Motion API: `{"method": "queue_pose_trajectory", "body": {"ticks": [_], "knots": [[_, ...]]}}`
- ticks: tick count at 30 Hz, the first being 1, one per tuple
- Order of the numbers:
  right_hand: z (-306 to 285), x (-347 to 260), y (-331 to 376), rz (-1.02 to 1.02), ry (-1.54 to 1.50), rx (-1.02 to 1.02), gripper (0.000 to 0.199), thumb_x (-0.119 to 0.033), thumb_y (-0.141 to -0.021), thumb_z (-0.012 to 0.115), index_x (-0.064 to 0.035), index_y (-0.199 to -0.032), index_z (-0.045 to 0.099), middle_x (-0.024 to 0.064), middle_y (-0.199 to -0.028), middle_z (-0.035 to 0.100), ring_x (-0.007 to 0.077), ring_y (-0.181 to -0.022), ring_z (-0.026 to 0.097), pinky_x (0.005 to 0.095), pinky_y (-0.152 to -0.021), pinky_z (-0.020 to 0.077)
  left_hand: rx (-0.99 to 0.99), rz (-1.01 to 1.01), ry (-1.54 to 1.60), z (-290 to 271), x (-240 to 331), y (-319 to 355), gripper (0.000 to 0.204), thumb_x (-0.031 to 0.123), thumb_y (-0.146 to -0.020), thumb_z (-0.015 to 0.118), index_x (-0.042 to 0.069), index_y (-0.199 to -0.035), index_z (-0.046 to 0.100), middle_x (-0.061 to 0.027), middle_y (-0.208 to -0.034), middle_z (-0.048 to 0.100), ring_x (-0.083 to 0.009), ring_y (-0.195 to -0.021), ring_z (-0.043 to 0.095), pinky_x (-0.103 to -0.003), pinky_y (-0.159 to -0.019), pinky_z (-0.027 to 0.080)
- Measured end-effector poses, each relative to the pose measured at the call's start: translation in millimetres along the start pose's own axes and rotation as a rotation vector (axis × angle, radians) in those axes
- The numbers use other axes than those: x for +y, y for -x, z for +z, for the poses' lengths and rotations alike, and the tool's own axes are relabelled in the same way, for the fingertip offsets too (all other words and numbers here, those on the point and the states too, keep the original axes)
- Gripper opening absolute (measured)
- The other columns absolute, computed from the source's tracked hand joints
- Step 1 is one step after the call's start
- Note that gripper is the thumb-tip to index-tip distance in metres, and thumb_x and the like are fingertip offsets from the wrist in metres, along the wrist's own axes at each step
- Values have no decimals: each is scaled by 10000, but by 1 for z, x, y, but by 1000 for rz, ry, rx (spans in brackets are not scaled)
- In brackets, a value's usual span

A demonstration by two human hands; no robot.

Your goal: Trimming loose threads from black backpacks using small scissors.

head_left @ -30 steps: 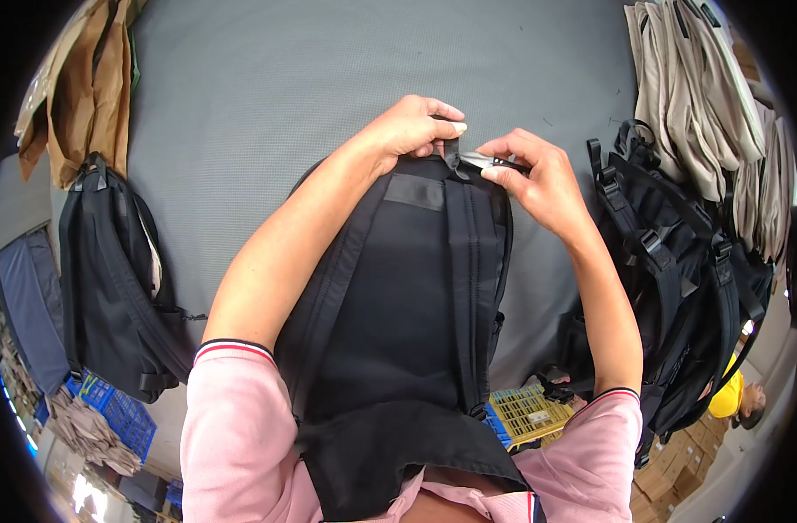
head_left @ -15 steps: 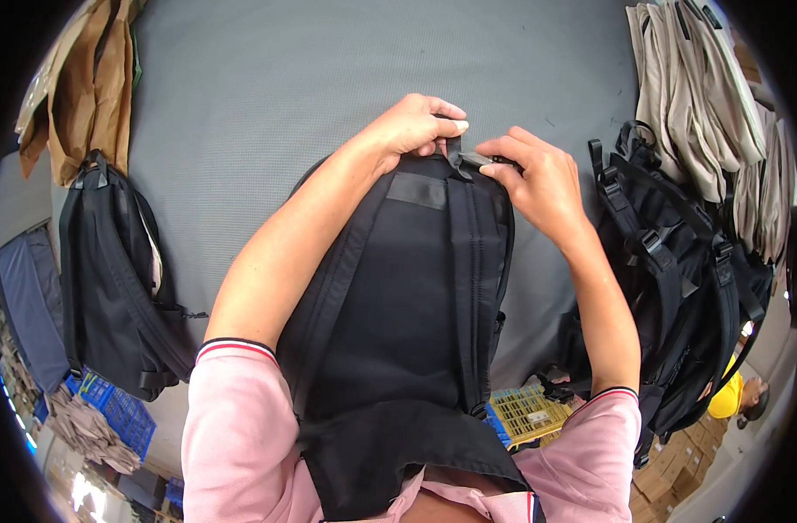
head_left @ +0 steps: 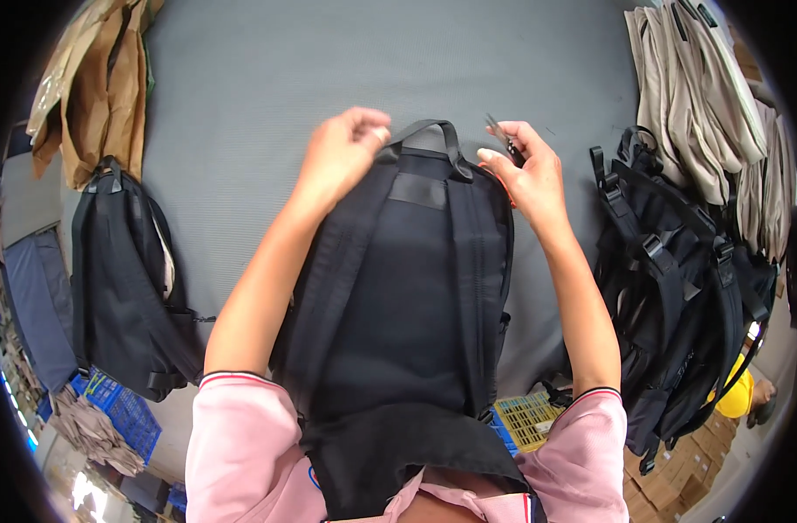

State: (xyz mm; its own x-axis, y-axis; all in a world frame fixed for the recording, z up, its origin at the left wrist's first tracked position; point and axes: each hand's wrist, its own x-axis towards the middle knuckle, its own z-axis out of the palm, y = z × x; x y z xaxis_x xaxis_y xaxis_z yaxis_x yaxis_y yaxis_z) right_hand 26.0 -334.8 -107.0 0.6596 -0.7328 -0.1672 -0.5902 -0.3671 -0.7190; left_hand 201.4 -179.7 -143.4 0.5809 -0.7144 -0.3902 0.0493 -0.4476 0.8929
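A black backpack (head_left: 398,288) lies in front of me with its padded shoulder straps facing up. At its top a black webbing handle (head_left: 437,126) arches free over the grey table. My left hand (head_left: 346,148) is beside the handle's left end, slightly blurred, with thumb and fingers apart and nothing visible in them. To the right of the handle, my right hand (head_left: 533,170) grips a small pair of thread snips (head_left: 503,135). Their thin dark blades point up and left, away from the fabric. An orange-red part of them shows under the fingers.
Black backpacks lie at the left (head_left: 124,279) and in a pile at the right (head_left: 677,296). Brown bags (head_left: 93,96) and beige fabric pieces (head_left: 695,87) rest on the grey table (head_left: 328,52). Below are a blue crate (head_left: 124,418), a yellow crate (head_left: 527,420) and a person in yellow (head_left: 736,390).
My left hand has let go of the handle and moved left. My right hand has drawn slightly right, away from the strap, and the snips now show clearly.
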Motion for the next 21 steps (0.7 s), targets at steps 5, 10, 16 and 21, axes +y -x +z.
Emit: {"method": "queue_pose_trajectory", "body": {"ticks": [5,10,16,21], "knots": [[24,-43,-23,-129,197,-95,244,-176,-770,682,-127,-1006,639,91,-813,651,280,-770,625,375,-650,471,59,118,-432,9,17,15,281,227,-773,689,34,-970,640,-82,-915,650,-192,-855,616,-322,-776,478],[43,-24,-41,-300,462,-127,140,-125,-778,632,-116,-906,686,94,-834,648,321,-799,620,424,-670,482,178,175,-705,29,15,12,350,324,-733,727,46,-887,581,-71,-869,622,-231,-894,575,-370,-767,457],[30,-42,-37,-311,542,-92,151,-107,-763,622,-110,-899,686,81,-821,637,326,-796,618,434,-657,479,234,272,-760,38,10,9,210,201,-762,669,33,-872,607,-89,-841,619,-269,-867,568,-396,-784,447],[30,-22,-42,-210,432,-161,146,-145,-772,639,-91,-900,682,101,-846,645,305,-785,624,408,-686,484,-279,22,96,17,6,0,146,97,-775,612,12,-882,665,-69,-845,663,-165,-822,608,-308,-781,466]]}}
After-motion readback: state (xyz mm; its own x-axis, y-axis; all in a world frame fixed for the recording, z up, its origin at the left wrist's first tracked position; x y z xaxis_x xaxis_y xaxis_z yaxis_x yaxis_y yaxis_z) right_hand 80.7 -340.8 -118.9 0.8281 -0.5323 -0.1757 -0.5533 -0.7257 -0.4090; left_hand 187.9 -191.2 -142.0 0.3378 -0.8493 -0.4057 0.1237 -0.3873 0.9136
